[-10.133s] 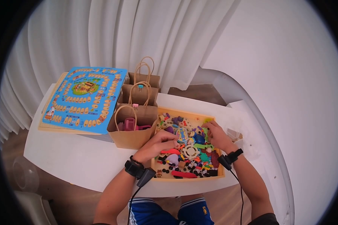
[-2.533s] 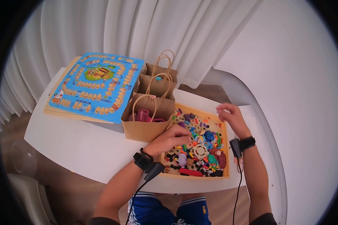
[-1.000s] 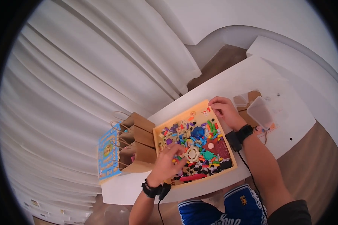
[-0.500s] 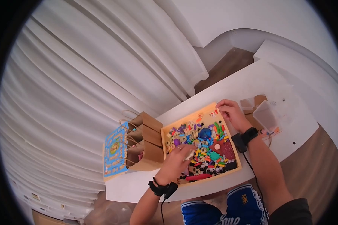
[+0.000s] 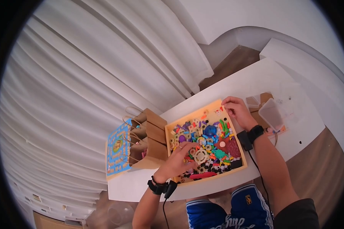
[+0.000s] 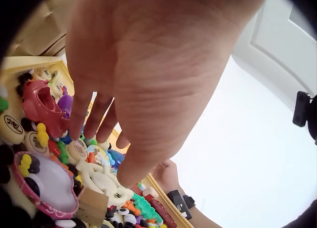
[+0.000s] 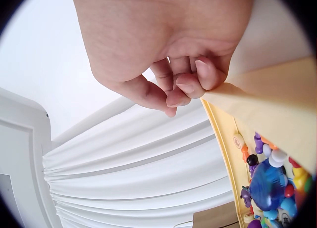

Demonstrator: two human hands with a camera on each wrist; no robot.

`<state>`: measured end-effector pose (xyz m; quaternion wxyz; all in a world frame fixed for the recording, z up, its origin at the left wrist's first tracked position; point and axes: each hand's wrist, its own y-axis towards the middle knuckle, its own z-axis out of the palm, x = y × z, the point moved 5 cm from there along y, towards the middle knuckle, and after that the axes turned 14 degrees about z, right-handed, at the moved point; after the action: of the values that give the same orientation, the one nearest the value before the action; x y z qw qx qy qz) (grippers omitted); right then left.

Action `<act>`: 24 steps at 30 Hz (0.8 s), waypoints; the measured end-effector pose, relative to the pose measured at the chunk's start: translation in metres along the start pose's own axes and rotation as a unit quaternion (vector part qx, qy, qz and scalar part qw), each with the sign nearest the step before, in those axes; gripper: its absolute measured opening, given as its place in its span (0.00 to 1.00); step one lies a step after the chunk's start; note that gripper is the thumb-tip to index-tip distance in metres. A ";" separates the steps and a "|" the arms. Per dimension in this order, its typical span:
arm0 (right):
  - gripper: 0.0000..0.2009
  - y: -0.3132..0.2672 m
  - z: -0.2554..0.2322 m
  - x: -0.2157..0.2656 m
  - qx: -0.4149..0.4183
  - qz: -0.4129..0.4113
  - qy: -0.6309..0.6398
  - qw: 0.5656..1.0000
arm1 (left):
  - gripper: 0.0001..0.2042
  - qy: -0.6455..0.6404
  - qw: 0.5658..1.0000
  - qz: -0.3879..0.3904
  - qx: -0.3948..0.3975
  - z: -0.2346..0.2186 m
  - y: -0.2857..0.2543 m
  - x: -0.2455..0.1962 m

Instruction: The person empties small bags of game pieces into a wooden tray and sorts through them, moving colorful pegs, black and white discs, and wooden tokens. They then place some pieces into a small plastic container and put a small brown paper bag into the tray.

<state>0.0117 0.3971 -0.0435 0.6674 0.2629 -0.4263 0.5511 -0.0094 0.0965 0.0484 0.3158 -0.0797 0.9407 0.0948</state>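
Note:
A shallow wooden tray (image 5: 225, 173) holds many small coloured toy pieces. Over its left part hovers my left hand (image 5: 176, 162), fingers spread and nothing in its grip. Beneath it lies a cream ring-shaped piece (image 5: 200, 155); the left wrist view shows this piece (image 6: 101, 181) close to the thumb of the left hand (image 6: 153, 79), contact unclear. At the tray's far right corner is my right hand (image 5: 240, 114). In the right wrist view, the right hand (image 7: 163, 45) has loosely curled fingers, some resting against the tray's corner (image 7: 218, 92). A blue round piece (image 5: 210, 131) lies among the toys.
Brown paper bags (image 5: 153, 147) stand left of the tray, beside a blue game board (image 5: 118, 147). Right of the right hand lie a clear plastic container (image 5: 272, 113) and brown packaging on the white table (image 5: 294, 126). Curtains hang behind.
Since half a second ago, my left hand has let go of the cream piece, which lies back among the toys. Earlier, the view turned and my right hand moved to the tray's corner.

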 end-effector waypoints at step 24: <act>0.05 0.003 -0.003 -0.002 -0.001 -0.007 -0.017 1.000 | 0.13 0.175 0.984 0.035 0.014 0.025 -0.028 -0.017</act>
<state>0.0094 0.3989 -0.0470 0.6642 0.2743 -0.4366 0.5413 0.0248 0.0765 0.0355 0.1441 -0.0577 0.9849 0.0769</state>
